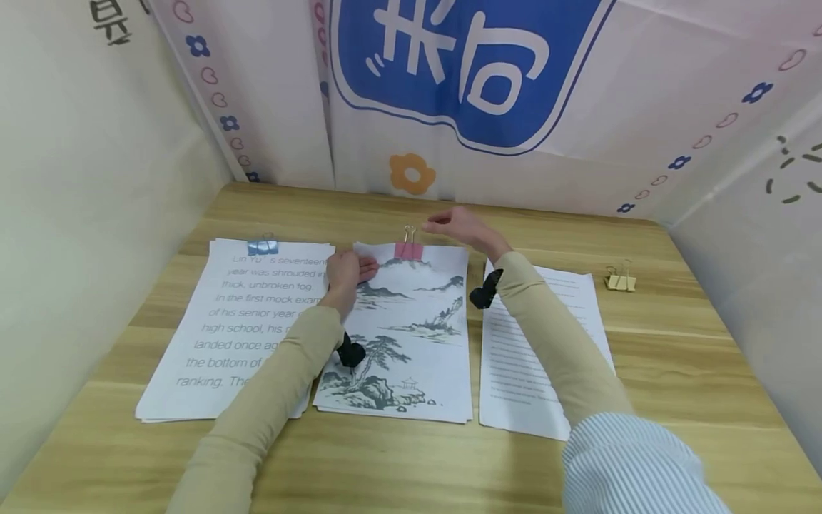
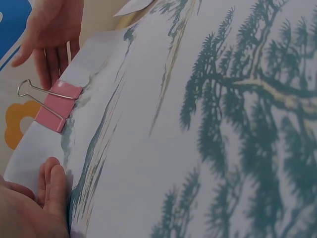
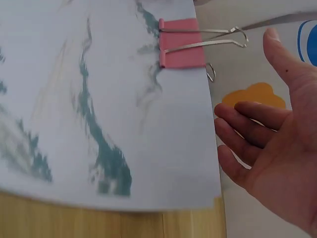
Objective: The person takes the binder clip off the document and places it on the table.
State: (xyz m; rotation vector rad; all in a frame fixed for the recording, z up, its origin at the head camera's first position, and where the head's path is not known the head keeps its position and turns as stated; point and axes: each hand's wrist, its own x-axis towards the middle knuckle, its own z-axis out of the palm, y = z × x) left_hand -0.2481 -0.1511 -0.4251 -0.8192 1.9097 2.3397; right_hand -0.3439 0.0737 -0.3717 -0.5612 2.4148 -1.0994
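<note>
A pink binder clip [image 1: 408, 251] sits on the top edge of the middle paper stack [image 1: 424, 307], which bears a printed landscape of mountains and pines. Its wire handles stick up and away from the page. My left hand [image 1: 349, 275] rests on the upper left part of this stack, fingers extended toward the clip. Just right of the clip is my right hand [image 1: 464, 227], with loosely bent fingers and nothing in them. In the right wrist view a gap shows between the clip and that hand [image 3: 277, 129], its thumb held apart.
To the left, a large-print text stack [image 1: 173, 357] carries a blue binder clip [image 1: 263, 247]. A fine-print text stack [image 1: 526, 378] lies to the right, partly under my right forearm. A yellow binder clip [image 1: 621, 283] stands on the wooden table [image 1: 398, 464] farther right.
</note>
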